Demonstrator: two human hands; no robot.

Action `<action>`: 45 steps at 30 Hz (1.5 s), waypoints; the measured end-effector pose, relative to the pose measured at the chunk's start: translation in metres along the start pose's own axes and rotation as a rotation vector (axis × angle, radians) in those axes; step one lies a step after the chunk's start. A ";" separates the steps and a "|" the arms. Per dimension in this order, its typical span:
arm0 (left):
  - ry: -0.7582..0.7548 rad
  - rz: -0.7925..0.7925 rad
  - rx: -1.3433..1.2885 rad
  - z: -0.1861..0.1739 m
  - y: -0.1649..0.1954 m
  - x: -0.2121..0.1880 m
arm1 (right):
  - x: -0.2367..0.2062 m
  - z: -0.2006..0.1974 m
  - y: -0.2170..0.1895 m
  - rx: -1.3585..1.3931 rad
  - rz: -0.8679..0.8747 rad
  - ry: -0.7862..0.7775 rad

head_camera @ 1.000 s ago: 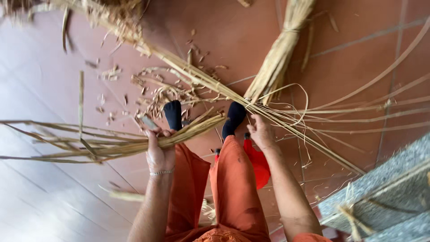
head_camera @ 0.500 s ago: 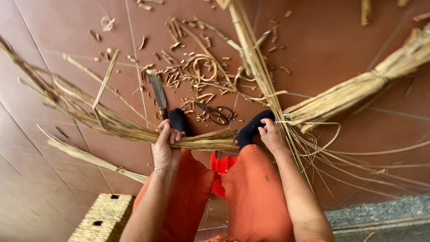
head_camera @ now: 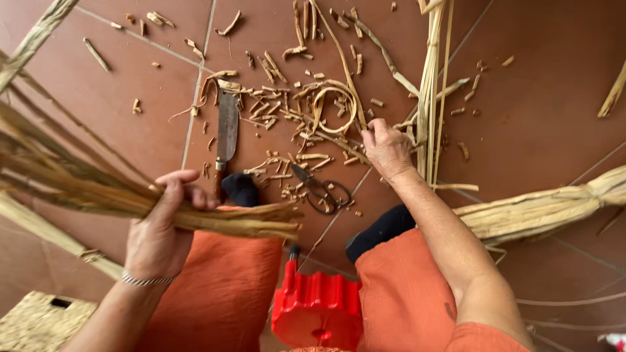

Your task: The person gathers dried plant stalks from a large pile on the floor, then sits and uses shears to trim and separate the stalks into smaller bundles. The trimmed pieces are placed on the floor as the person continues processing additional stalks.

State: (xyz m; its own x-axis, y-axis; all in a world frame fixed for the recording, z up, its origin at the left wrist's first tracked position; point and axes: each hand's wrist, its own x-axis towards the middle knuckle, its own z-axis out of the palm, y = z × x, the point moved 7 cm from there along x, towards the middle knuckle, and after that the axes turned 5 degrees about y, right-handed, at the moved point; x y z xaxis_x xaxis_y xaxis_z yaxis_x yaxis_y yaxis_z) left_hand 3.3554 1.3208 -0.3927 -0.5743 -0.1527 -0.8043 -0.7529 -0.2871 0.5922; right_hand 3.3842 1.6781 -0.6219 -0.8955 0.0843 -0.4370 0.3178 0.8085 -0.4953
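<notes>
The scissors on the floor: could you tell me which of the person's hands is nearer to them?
Right. The right hand reaches among the strips just up and right of the scissors; the left hand grips a reed bundle farther left.

You have no packages, labels, signs or screens in view here. Nothing printed or boxed lies anywhere around the red plastic stool (head_camera: 317,308) between your knees, nor on the tiled floor (head_camera: 535,117) beyond it.

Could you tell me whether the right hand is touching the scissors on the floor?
Apart: the head view shows bare tile between the right hand and the scissors.
</notes>
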 end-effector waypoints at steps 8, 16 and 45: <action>-0.059 0.049 0.047 -0.025 -0.008 -0.005 | 0.046 0.026 0.008 0.129 -0.209 0.015; -0.178 0.155 0.019 -0.011 -0.004 -0.027 | 0.084 0.041 0.002 -0.124 -0.117 0.008; -0.484 0.537 -0.120 -0.108 0.015 -0.141 | -0.197 -0.077 -0.337 0.747 -0.441 -0.383</action>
State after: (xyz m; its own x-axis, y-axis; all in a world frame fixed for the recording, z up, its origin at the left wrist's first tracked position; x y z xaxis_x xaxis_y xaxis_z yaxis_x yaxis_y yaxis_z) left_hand 3.4593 1.2355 -0.2757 -0.9529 0.1260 -0.2760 -0.3034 -0.3958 0.8668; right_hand 3.4295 1.4340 -0.3112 -0.8613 -0.4439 -0.2471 0.2115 0.1289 -0.9688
